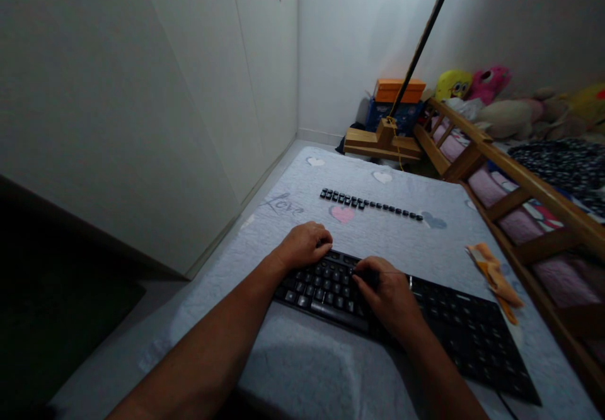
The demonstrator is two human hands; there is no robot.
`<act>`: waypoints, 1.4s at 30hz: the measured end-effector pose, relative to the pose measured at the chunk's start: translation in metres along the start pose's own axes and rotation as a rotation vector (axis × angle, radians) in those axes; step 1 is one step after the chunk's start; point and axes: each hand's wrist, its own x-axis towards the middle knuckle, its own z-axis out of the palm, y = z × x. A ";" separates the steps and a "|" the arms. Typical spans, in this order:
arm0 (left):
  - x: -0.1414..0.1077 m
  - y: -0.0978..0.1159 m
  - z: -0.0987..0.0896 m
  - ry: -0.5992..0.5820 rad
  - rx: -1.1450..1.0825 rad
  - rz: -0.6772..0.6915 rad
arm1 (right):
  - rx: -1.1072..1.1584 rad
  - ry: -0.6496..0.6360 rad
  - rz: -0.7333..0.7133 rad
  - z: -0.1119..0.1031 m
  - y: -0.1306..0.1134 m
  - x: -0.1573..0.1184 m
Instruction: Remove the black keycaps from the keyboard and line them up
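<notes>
A black keyboard (340,313) lies on the light cloth with printed hearts (302,357). My left hand (306,245) rests at its upper left edge, fingers curled together; whether anything is between them is hidden. Over the middle keys, my right hand (385,287) has thumb and fingers pinched around a thin dark tool whose details are too small to tell. Beyond the keyboard, loose black keycaps (347,200) stand in a long row, with a second, shorter row along its left part.
An orange cloth with a brush (494,275) lies at the right. A wooden bed rail (515,168) runs along the right side, a white cabinet (212,92) along the left. A wooden stand (385,139) with a dark pole is behind.
</notes>
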 end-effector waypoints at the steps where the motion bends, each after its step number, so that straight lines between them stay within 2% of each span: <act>1: 0.000 0.000 -0.001 -0.008 -0.001 -0.002 | -0.002 0.004 0.002 0.001 0.001 0.000; 7: 0.000 0.004 -0.005 -0.061 0.006 -0.001 | -0.024 0.004 0.024 0.003 0.002 0.000; 13: 0.000 0.006 -0.001 -0.054 -0.027 0.038 | -0.008 -0.028 0.062 0.002 0.002 0.002; 24: 0.001 0.005 0.001 -0.064 -0.064 0.026 | 0.098 -0.049 0.171 -0.003 0.004 0.007; 30: -0.003 0.015 -0.009 -0.002 -0.162 0.080 | 0.115 -0.012 0.142 -0.006 0.004 0.005; 35: -0.004 0.025 -0.018 -0.059 -0.279 0.151 | 0.129 0.008 0.103 -0.008 0.000 0.003; 42: -0.002 0.027 -0.012 -0.105 -0.284 0.181 | 0.139 0.035 0.058 -0.004 -0.003 0.002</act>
